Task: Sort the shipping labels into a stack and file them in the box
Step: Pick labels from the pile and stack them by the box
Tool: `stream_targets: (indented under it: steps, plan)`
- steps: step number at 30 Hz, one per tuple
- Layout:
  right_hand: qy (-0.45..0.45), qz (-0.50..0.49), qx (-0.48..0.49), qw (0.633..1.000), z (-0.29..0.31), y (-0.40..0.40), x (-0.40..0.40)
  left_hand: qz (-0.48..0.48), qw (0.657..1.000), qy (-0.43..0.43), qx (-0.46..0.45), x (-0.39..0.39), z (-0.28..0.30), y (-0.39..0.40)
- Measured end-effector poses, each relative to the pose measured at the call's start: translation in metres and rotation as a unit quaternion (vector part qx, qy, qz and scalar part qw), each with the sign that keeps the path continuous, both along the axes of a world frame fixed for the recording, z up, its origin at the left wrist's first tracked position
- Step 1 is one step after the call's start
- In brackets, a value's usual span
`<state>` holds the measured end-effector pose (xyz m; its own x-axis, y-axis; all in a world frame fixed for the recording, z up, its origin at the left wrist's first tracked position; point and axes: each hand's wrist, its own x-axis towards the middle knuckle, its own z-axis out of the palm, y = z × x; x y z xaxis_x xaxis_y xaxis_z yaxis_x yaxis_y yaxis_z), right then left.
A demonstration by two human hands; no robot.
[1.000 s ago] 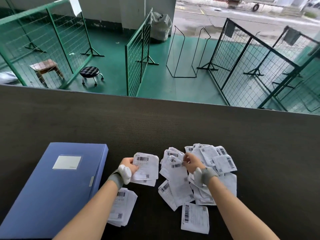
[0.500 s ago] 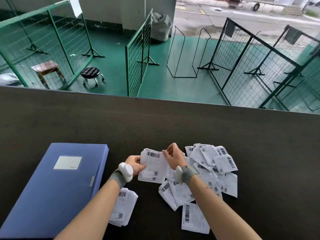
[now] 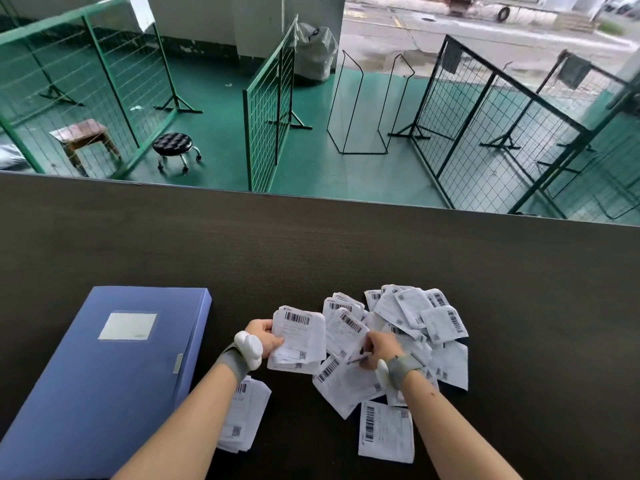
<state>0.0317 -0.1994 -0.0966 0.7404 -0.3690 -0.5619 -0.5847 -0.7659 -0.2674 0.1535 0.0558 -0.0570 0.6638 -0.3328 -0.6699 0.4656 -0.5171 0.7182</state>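
Note:
My left hand [image 3: 264, 337] grips a small stack of white shipping labels [image 3: 299, 337], held up with barcodes facing me. My right hand [image 3: 380, 348] pinches the edge of one label [image 3: 348, 332] at the left side of a loose pile of labels [image 3: 420, 318] spread on the dark table [image 3: 311, 251]. Under my left forearm lies a second squared stack of labels [image 3: 246, 415]. A single label [image 3: 386, 432] lies apart, close to me. The blue file box [image 3: 104, 375] lies shut and flat at the left.
The table's far edge [image 3: 311, 195] drops to a green floor with wire fence panels [image 3: 268, 109], a black wheeled stool [image 3: 173, 147] and a wooden stool [image 3: 83, 136]. Bare dark tabletop stretches behind and to the right of the pile.
My right hand left the stack in my left hand and moved right and down to the pile, where it now pinches another label. My left hand kept its stack nearly still.

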Motion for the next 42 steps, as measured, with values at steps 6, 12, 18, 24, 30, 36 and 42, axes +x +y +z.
stream_targets:
  steps: [6, 12, 18, 24, 30, 36, 42]
  plan:
    - [-0.105, -0.121, 0.126, 0.979, 0.022, -0.006, 0.015, -0.003, 1.000, 0.021, -0.001, 0.006, -0.001, 0.007]
    - [-0.186, -0.129, 0.235, 0.945, 0.072, 0.018, 0.044, 0.003, 0.997, 0.031, -0.077, -0.004, 0.010, -0.001]
    - [-0.210, -0.001, 0.194, 0.958, 0.062, 0.072, 0.062, -0.009, 0.990, 0.052, -0.131, -0.009, 0.017, -0.006]
    - [-0.194, -0.115, 0.098, 0.969, 0.030, 0.048, 0.058, 0.010, 1.000, 0.002, -0.022, 0.002, 0.000, 0.015]
    - [-0.025, -0.133, -0.043, 0.990, -0.008, 0.020, 0.025, 0.037, 0.999, -0.002, 0.014, 0.005, -0.008, 0.025]
    - [-0.068, -0.185, -0.006, 0.980, -0.010, 0.015, 0.029, 0.018, 1.000, 0.000, 0.022, 0.004, -0.010, 0.019]
    - [-0.147, -0.165, -0.044, 0.974, 0.011, 0.007, 0.024, 0.014, 0.997, -0.037, 0.060, 0.007, -0.011, 0.017]
